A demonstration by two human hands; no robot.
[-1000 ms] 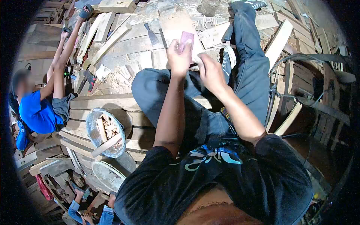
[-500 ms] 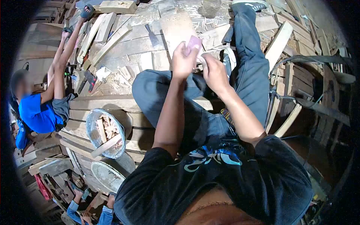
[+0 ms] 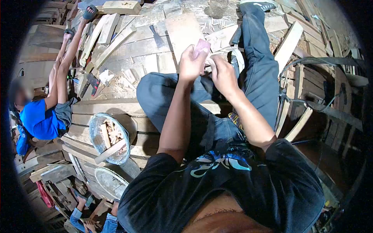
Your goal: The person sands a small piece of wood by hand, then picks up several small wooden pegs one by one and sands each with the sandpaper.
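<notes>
My left hand (image 3: 190, 65) is closed on a pinkish flat piece (image 3: 202, 48), like a folded sheet, that sticks up past the fingers. Close beside it on the right, my right hand (image 3: 224, 73) has its fingers curled together; what they hold, if anything, is too small to make out. Both hands are above my bent leg. Beyond them a pale flat board (image 3: 182, 29) lies on the planks, with a chisel-like tool (image 3: 156, 36) to its left.
A bucket of wood pieces (image 3: 90, 130) stands at the left, an empty-looking basin (image 3: 101, 176) below it. A person in a blue shirt (image 3: 40, 118) sits at far left; another person's hands (image 3: 90, 225) show at lower left. Wood offcuts (image 3: 116, 46) and a red-handled tool (image 3: 94, 87) lie about.
Both my hands have shifted only slightly, and the pinkish piece stands a little lower and further right. The person in blue has leaned a little.
</notes>
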